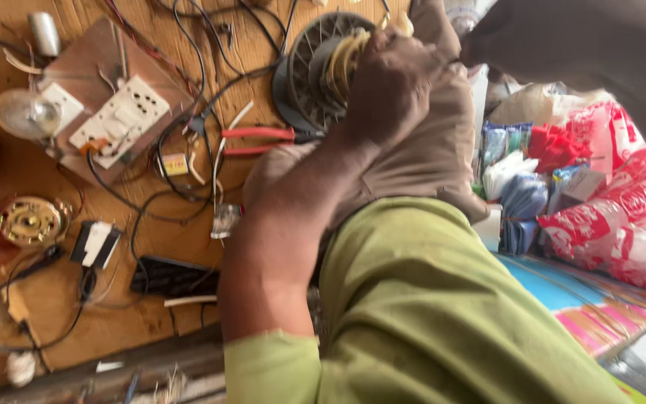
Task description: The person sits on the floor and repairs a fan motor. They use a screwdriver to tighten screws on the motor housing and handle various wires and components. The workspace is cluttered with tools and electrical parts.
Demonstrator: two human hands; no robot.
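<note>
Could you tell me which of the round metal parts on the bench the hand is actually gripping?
The dark finned motor part with pale windings; the left hand grips it, whereas the brass-coloured disc lies untouched.

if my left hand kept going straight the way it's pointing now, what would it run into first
Most likely nothing new: the left hand points up the frame and is already closed on the yellowish coil windings of the dark finned motor part. Beyond that lie tangled wires on the wooden bench, though depth is unclear.

Left hand [394, 82] closed on yellowish coil [340, 63] in grey motor housing [315, 67]; red pliers [259, 141] beside.
</note>
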